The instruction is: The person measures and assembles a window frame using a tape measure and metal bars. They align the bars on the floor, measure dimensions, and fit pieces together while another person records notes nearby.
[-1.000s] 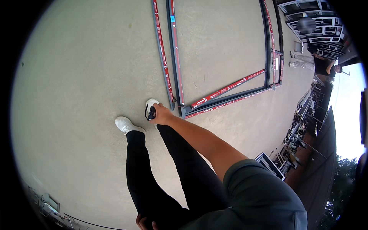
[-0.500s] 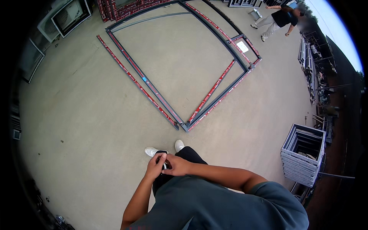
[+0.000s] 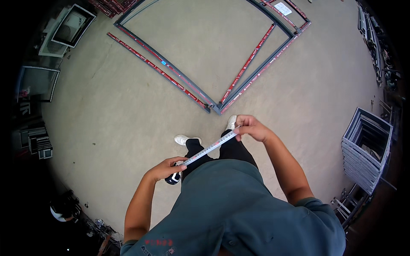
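A tape measure (image 3: pixel 172 178) with a dark case is in my left hand (image 3: pixel 164 170), its fingers closed round the case and the thumb on the blade. Its pale blade (image 3: pixel 209 149) stretches up and to the right across my thighs. The blade's free end is pinched by my right hand (image 3: pixel 253 128), closed between thumb and fingers. On the floor ahead lies a large dark metal frame (image 3: pixel 258 72) with red patterned film along its bars. A loose red-filmed bar (image 3: pixel 159 71) lies beside its left side, and another bar (image 3: pixel 247 64) rests inside it.
A stack of grey rectangular frames (image 3: pixel 363 149) stands at the right. Framed panels (image 3: pixel 73 26) lean at the upper left, with smaller frames (image 3: pixel 39 143) below them. A white sheet (image 3: pixel 283 8) lies at the big frame's far right corner. Metal lengths (image 3: pixel 370 40) are piled along the right edge.
My hands have moved apart, the right one up and to the right, drawing out the blade. My view has tilted down, and the person at the upper right has mostly left it.
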A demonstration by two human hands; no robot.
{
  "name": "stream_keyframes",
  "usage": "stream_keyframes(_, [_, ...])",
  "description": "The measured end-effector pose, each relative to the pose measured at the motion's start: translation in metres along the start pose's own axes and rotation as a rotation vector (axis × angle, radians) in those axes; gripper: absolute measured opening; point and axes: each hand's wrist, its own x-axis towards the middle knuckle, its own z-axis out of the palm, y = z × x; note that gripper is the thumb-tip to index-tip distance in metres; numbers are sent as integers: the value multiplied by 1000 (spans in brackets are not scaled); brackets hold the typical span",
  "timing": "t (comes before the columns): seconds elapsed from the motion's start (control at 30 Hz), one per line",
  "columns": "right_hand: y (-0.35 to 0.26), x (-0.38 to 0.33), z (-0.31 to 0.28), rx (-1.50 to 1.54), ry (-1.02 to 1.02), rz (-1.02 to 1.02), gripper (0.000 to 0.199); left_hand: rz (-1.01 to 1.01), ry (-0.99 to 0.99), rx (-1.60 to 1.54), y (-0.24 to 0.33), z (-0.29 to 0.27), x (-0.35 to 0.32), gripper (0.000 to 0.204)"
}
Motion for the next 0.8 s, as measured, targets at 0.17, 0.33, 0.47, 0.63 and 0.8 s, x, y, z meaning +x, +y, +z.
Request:
stream_keyframes(0.17, [-103, -121, -263, 438, 888, -687, 13, -91, 145, 299, -36, -17, -30, 28])
stream_keyframes(0.33, [-115, -86, -252, 313, 873, -660, 22, -62, 208, 315, -4, 24, 8, 33])
stream_keyframes(0.47, [-12, 13, -146, 196, 872, -296, 25, 45, 174, 307, 4, 34, 112, 38])
stream_keyframes(0.63, [87, 90, -125, 96, 856, -137, 42, 65, 127, 261, 22, 12, 225, 42])
stream_keyframes(0.8, [111, 164, -289, 21, 972, -114, 40, -102, 228, 167, -82, -82, 293, 34])
